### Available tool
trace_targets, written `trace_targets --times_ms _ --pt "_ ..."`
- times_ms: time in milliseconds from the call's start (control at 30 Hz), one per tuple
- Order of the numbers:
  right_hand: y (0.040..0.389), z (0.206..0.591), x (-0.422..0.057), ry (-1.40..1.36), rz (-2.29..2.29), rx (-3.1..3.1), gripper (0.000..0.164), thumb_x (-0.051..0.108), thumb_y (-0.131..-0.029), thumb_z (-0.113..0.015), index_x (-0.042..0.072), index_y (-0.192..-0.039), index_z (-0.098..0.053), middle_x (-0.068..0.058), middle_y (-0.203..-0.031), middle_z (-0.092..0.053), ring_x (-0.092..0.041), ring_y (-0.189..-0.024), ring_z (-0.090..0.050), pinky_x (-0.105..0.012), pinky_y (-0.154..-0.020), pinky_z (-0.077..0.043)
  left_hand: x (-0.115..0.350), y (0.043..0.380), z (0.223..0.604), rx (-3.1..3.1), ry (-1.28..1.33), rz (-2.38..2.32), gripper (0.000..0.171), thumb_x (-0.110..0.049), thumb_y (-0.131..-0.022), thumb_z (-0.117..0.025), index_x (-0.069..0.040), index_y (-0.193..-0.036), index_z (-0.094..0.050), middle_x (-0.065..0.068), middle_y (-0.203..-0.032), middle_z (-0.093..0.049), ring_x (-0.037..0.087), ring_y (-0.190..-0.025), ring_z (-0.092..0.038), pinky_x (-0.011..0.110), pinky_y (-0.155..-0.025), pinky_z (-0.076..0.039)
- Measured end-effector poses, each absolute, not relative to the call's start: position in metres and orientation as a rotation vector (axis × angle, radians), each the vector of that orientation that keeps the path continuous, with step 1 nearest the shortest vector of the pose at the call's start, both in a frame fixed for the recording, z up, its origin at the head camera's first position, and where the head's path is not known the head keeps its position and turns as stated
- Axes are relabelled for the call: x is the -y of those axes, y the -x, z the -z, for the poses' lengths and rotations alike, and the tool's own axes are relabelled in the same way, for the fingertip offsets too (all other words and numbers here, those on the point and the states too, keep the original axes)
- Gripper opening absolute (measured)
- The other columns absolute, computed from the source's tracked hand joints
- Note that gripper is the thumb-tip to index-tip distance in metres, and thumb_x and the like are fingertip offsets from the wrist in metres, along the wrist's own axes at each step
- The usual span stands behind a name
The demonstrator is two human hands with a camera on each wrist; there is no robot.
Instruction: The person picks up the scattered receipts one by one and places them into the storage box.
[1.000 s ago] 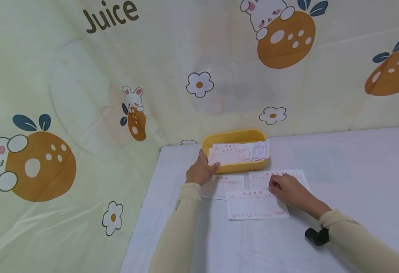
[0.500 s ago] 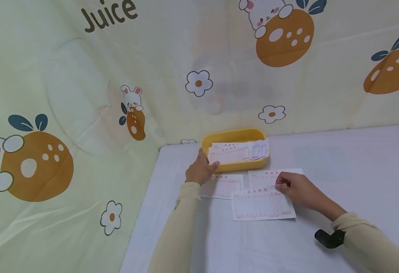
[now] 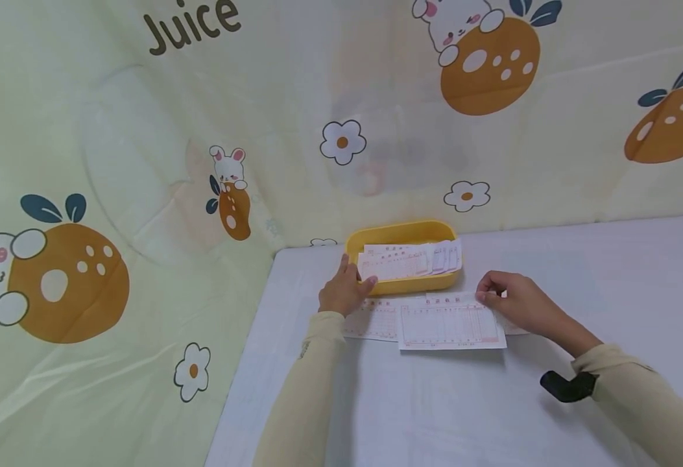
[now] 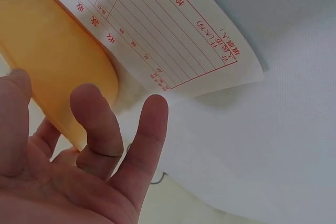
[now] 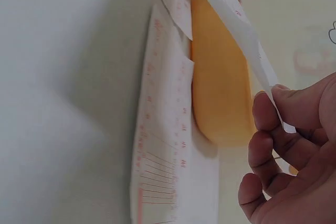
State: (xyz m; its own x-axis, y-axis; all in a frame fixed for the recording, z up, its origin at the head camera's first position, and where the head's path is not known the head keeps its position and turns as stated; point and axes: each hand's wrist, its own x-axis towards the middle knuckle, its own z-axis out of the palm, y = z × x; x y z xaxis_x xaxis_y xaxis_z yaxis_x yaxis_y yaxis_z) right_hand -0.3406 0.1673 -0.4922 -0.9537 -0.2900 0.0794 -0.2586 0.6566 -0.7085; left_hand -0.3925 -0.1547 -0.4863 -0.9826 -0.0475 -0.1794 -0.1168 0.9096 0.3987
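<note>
In the head view my right hand (image 3: 519,301) pinches a white receipt slip with red print (image 3: 452,327) at its top right corner. The right wrist view shows thumb and index finger on the edge of that raised slip (image 5: 244,30). My left hand (image 3: 341,292) holds the yellow plastic basket (image 3: 417,285) at its front left corner, thumb at the front and fingers along the side. Its two nearest fingers stick out free in the left wrist view. Several receipt slips (image 3: 394,264) lie fanned inside the basket.
Two more receipt slips lie in front of the basket, the left slip (image 3: 370,322) partly overlapped in view by the held one and the right slip (image 3: 516,329) mostly hidden. A patterned curtain (image 3: 399,162) hangs behind the white-covered table (image 3: 434,408).
The right hand has carried the receipt slip rightward, then up and away from the person, over the slips near the basket. The left hand has stayed at the basket's corner.
</note>
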Motion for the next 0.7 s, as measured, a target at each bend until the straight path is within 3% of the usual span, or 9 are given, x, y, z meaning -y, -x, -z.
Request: trace_targets --times_ms 200,300,400,467,700 --pt "0.356 0.477 -0.168 0.493 1.179 -2.853 0.004 0.005 -0.103 -0.07 0.002 -0.104 -0.067 -0.007 -0.095 -0.064 -0.032 -0.095 -0.055 -0.037 -0.074 -0.049 0.155 0.394 0.486 -2.907 0.11 -0.629 0.041 -0.054 -0.106 -0.063 -0.014 -0.117 -0.06 0.002 -0.178 -0.016 0.024 -0.074 -0.062 0.044 -0.097 -0.05" --pt "0.365 0.469 -0.166 0.497 1.185 -2.869 0.006 0.006 -0.104 -0.069 0.001 -0.105 -0.067 -0.009 -0.097 -0.065 -0.033 -0.096 -0.055 -0.037 -0.075 -0.049 0.156 0.394 0.487 -2.897 0.131 -0.662 0.063 -0.053 -0.105 -0.065 -0.01 -0.149 -0.051 0.005 -0.166 -0.046 0.024 -0.072 -0.059 0.043 -0.092 -0.05" --pt "0.373 0.462 -0.164 0.49 1.207 -2.87 0.009 0.008 -0.106 -0.068 0.0 -0.107 -0.067 -0.01 -0.097 -0.064 -0.033 -0.095 -0.055 -0.034 -0.073 -0.049 0.156 0.395 0.487 -2.883 0.155 -0.687 0.091 -0.054 -0.104 -0.066 -0.009 -0.17 -0.022 0.005 -0.14 -0.066 0.023 -0.075 -0.06 0.042 -0.091 -0.05" --pt "0.378 0.458 -0.162 0.485 1.22 -2.871 0.01 0.009 -0.106 -0.067 -0.001 -0.108 -0.066 -0.011 -0.096 -0.063 -0.033 -0.095 -0.054 -0.032 -0.07 -0.048 0.156 0.395 0.487 -2.876 0.162 -0.696 0.098 -0.054 -0.104 -0.067 -0.01 -0.172 -0.012 0.004 -0.129 -0.069 0.022 -0.076 -0.061 0.042 -0.091 -0.05" --pt "0.403 0.438 -0.143 0.482 1.191 -2.935 0.013 0.008 -0.107 -0.064 -0.005 -0.111 -0.064 -0.019 -0.1 -0.064 -0.036 -0.093 -0.055 -0.036 -0.074 -0.051 0.156 0.397 0.487 -2.889 0.153 -0.694 0.096 -0.054 -0.104 -0.066 -0.008 -0.171 -0.014 0.004 -0.124 -0.069 0.024 -0.076 -0.06 0.044 -0.089 -0.05"
